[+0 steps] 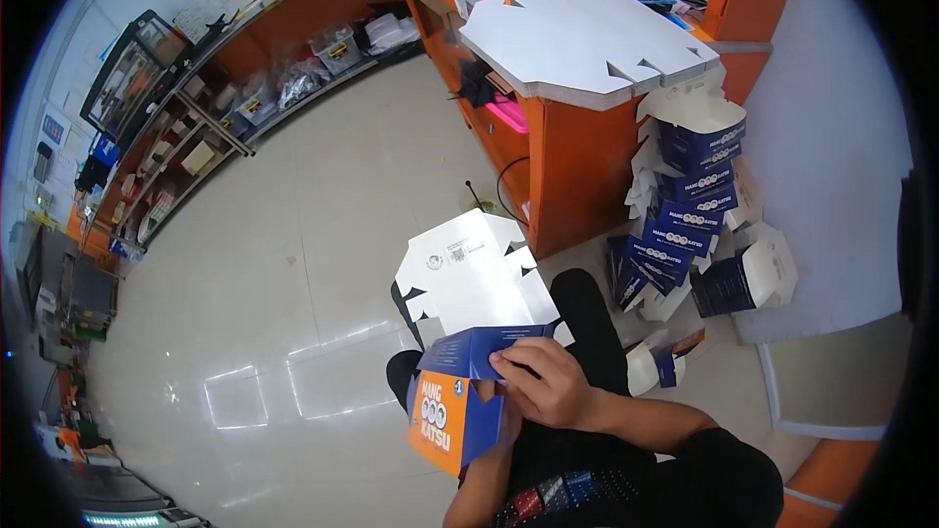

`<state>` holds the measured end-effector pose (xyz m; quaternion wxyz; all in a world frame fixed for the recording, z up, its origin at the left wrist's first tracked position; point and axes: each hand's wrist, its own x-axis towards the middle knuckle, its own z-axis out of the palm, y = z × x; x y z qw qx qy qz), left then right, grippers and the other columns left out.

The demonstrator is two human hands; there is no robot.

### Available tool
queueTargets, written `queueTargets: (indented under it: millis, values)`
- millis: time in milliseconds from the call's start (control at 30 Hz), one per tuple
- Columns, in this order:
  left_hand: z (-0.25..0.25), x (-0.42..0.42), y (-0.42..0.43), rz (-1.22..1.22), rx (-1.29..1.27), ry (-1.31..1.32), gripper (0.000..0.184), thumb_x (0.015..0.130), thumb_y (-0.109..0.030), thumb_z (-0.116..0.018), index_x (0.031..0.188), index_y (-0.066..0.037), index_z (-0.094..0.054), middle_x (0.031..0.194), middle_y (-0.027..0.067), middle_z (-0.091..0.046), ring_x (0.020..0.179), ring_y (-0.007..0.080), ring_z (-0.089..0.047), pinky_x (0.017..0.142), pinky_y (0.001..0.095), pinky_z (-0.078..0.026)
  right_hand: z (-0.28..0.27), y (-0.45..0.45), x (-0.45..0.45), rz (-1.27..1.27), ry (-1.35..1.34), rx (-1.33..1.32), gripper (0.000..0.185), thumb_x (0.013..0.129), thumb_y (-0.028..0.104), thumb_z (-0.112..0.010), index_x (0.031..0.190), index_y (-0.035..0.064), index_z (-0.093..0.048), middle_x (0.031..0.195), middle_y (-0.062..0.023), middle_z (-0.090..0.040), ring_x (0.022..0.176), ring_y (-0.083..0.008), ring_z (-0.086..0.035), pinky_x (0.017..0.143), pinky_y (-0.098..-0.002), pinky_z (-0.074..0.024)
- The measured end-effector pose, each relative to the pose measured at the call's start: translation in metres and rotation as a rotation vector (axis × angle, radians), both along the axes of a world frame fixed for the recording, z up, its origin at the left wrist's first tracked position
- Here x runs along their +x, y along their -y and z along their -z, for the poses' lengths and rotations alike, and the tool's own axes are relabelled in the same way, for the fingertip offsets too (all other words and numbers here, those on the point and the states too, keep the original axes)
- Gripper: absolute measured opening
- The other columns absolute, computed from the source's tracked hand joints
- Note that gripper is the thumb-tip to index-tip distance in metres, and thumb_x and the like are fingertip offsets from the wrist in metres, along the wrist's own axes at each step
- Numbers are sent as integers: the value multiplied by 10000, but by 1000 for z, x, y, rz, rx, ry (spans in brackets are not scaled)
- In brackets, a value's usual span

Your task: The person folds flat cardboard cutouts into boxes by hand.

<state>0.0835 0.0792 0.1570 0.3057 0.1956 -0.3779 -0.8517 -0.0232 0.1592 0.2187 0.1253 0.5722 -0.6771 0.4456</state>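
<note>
Over my lap is a partly folded food carton (pixel 437 414), orange and blue outside with "MANG KATSU" printing. Its large white lid panel (pixel 469 269) stands open, with notched side flaps and small printed marks. My right hand (pixel 550 383) pinches the blue edge panel at the carton's right side, thumb and fingers closed on it. From below, my left hand (pixel 509 425) supports the carton, mostly hidden behind its blue side; its fingers do not show clearly.
A stack of flat white carton blanks (pixel 587 39) lies on the orange desk (pixel 577 166). To the right, folded blue cartons (pixel 685 220) are piled against the wall. Another small carton (pixel 670 360) sits on the floor. Shelves (pixel 186 161) with plastic bins line the far left.
</note>
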Motion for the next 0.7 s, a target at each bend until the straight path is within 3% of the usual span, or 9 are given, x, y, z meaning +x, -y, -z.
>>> queueTargets:
  millis: [333, 533, 633, 700]
  values:
    - [-26, -4, -1, -14, -220, -2, 397, 1068, -311, -474, 1351, -35, -513, 1307, 111, -582, 1235, 228, -560, 1045, 345, -460, 6, 1, -4, 26, -28, 30, 332, 744, 98, -725, 1064, 11, -704, 1181, -71, -671, 1032, -271, -593, 812, -379, -477]
    - [-13, 2, 2, -30, -277, 41, 446, 1071, -334, -469, 1399, -32, -474, 1368, 120, -547, 1286, 243, -532, 1078, 355, -443, -14, 0, -8, 19, -85, 85, 259, 807, 142, -731, 1036, 31, -684, 1244, -82, -641, 1127, -299, -585, 883, -418, -461]
    - [-14, 4, -2, 11, 143, -183, 492, 1069, -379, -465, 1423, -38, -453, 1415, 120, -516, 1317, 234, -506, 1095, 357, -430, -9, 2, -14, -79, -33, 78, 279, 852, 195, -733, 1078, 48, -660, 1274, -101, -624, 1188, -325, -574, 937, -447, -456]
    - [-15, 3, -4, 19, 179, -211, 505, 1069, -401, -456, 1429, -47, -447, 1420, 115, -513, 1327, 231, -497, 1097, 364, -429, 3, 1, -22, -161, 7, 59, 306, 864, 216, -735, 1109, 57, -644, 1287, -119, -614, 1207, -348, -563, 970, -464, -446]
